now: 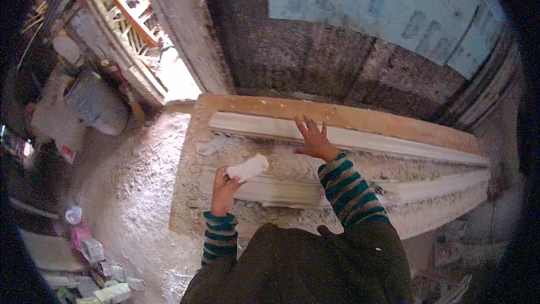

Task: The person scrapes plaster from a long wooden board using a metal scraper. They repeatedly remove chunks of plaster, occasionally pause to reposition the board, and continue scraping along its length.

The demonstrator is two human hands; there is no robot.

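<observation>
My left hand [223, 193] is closed around one end of a pale, oblong slab [250, 167]; its material is unclear. It is held over the near long whitish moulding strip [275, 191]. Farther away, my right hand [316, 143] has its fingers spread and holds nothing. Its fingertips lie at the far white moulding strip [253, 124], though I cannot tell whether they press on it. Both strips run lengthwise along a wooden work board [343, 114] covered in crumbly white residue.
A dusty floor [121, 186] lies left of the board, with a grey bucket [100, 103] near a bright doorway [177, 76]. Plastic litter [93, 249] is scattered at lower left. A dark wall [315, 50] with a pale blue panel [382, 8] rises behind the board.
</observation>
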